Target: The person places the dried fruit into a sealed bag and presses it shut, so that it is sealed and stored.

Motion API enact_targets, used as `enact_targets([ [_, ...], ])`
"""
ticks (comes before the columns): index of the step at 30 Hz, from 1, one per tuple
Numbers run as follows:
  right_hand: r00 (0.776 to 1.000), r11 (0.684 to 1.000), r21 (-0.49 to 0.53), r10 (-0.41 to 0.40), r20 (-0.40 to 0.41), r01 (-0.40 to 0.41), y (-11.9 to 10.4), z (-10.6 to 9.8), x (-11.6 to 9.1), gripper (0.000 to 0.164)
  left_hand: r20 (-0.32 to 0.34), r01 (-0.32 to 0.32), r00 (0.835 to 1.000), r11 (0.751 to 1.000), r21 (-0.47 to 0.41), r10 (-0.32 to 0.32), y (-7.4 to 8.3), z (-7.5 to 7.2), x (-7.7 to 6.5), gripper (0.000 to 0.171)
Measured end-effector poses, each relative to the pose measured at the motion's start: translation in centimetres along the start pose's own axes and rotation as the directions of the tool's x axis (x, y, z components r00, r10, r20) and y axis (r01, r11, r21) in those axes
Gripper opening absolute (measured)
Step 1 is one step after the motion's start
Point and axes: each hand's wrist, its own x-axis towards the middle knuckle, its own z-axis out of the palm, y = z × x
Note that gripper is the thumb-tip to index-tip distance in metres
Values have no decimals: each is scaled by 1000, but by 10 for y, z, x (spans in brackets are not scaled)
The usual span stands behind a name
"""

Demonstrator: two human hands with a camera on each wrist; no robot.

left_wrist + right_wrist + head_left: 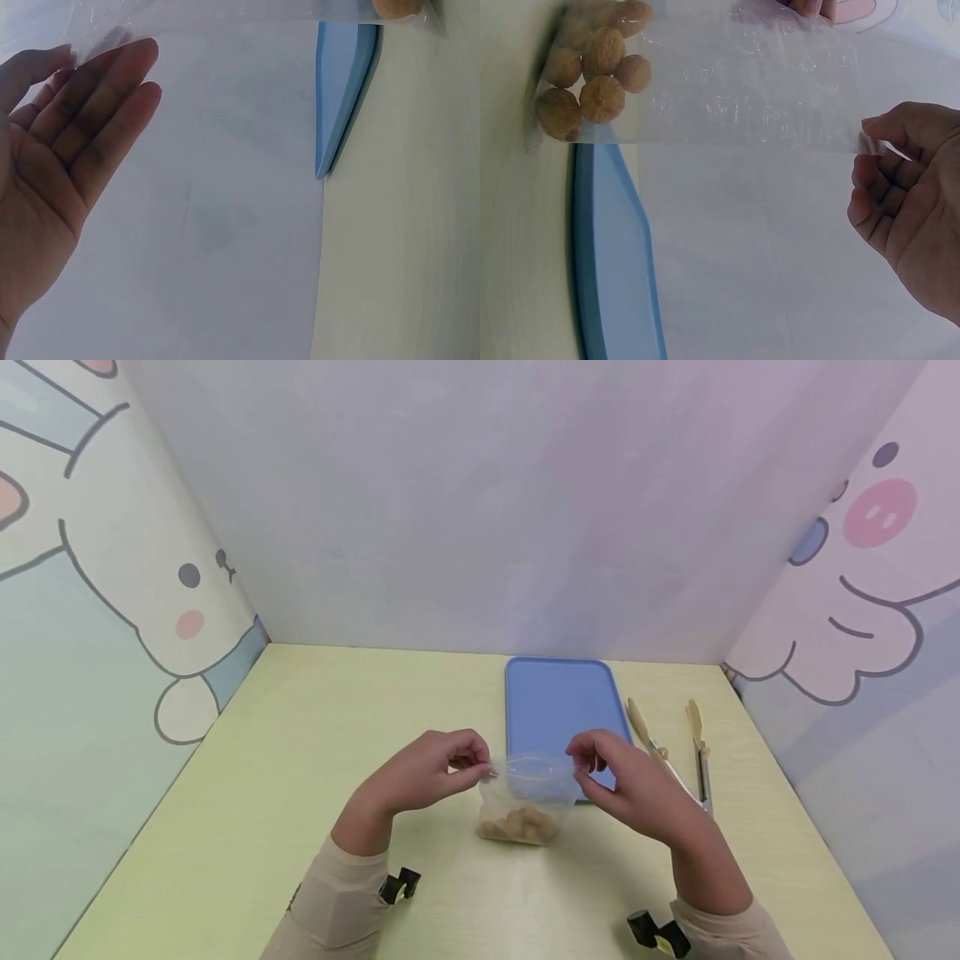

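Note:
A clear plastic bag (525, 789) stands upright over the table, its mouth at the top between both hands. Several round golden-brown balls (602, 71), like fried dough or tofu puffs, lie in its bottom. My left hand (442, 768) pinches the bag's upper left corner between thumb and index finger; the other fingers (112, 112) extend beside it in the left wrist view. With thumb and fingertips my right hand (626, 781) pinches the upper right corner, clearly seen in the right wrist view.
Behind the bag lies a blue tray (562, 702), partly covered by it in the head view. A pair of tongs (703, 760) with tan tips lies to the right of the tray, partly behind the right hand. Walls with cartoon animals enclose the pale yellow table (337, 718).

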Motion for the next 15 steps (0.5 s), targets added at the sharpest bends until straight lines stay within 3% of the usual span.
enact_targets([
  [8,999,996,86,-37,-22,38,3,3,1,32,0,-43,999,998,-37,43,1,3,1,7],
  [15,1000,993,118,-25,-17,27,2,3,1,30,-12,-47,999,999,8,47,2,3,1,7],
])
